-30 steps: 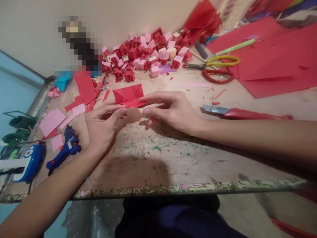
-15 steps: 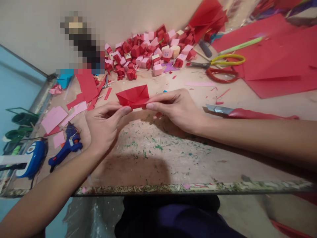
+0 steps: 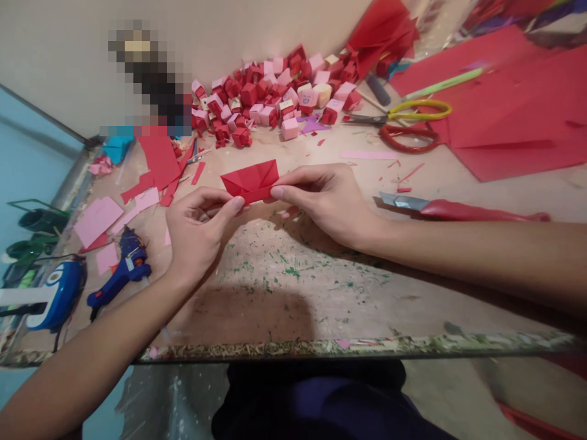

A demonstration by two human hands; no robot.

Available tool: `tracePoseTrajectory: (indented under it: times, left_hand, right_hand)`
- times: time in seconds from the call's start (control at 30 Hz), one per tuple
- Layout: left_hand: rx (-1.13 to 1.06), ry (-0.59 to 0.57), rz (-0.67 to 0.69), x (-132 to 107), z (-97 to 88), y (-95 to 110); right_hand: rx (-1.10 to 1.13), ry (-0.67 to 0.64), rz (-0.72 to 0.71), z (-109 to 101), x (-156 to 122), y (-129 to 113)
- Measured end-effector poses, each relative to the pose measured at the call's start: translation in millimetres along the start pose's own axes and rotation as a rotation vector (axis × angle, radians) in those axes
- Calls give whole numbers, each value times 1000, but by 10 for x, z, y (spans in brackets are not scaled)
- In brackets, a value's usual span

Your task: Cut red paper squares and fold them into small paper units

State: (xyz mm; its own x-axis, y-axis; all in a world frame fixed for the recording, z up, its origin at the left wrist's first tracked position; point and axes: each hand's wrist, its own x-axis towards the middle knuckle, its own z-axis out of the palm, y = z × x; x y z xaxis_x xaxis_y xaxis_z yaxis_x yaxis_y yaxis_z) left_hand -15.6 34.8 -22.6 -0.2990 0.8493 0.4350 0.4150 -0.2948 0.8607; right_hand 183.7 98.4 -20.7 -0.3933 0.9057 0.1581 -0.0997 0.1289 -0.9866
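Observation:
A small piece of folded red paper point(image 3: 252, 178) is held up over the table between my two hands, with creases across its face and a narrow folded band along its lower edge. My left hand point(image 3: 196, 229) pinches its lower left corner between thumb and fingers. At the lower right end, my right hand point(image 3: 328, 201) grips it the same way, thumb in front and fingers behind. Behind the paper lies a heap of small red and pink paper boxes point(image 3: 250, 93). A red-handled box cutter point(image 3: 458, 208) rests to the right, just beyond my right forearm.
Scissors point(image 3: 413, 125) with yellow and red handles lie at the back right beside large red paper sheets point(image 3: 513, 122). At left are a blue glue gun point(image 3: 126, 269), pink paper pieces point(image 3: 98, 221) and a blue-and-white device point(image 3: 62, 293). Green specks dot the wooden tabletop point(image 3: 266, 324).
The folded red paper has shifted slightly right, and its lower band now shows more toward me. My left hand has moved a little to the right; both hands keep their pinch.

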Motion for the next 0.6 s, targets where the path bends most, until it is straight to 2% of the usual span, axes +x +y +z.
tracePoseTrajectory:
  times: [0.17, 0.3, 0.4, 0.53, 0.6]
  left_hand:
    - [-8, 11, 22, -4, 5, 1]
    - [29, 21, 23, -6, -2, -5]
    - [49, 28, 37, -10, -9, 0]
    - [62, 7, 54, -18, -11, 12]
    - [47, -9, 50, -20, -13, 8]
  right_hand:
    - [-1, -2, -4, -1, -3, -2]
    - [149, -29, 61, -3, 3, 21]
    - [238, -102, 137, -9, 18, 19]
    - [189, -230, 166, -6, 34, -2]
    - [167, -254, 154, -2, 33, -9]
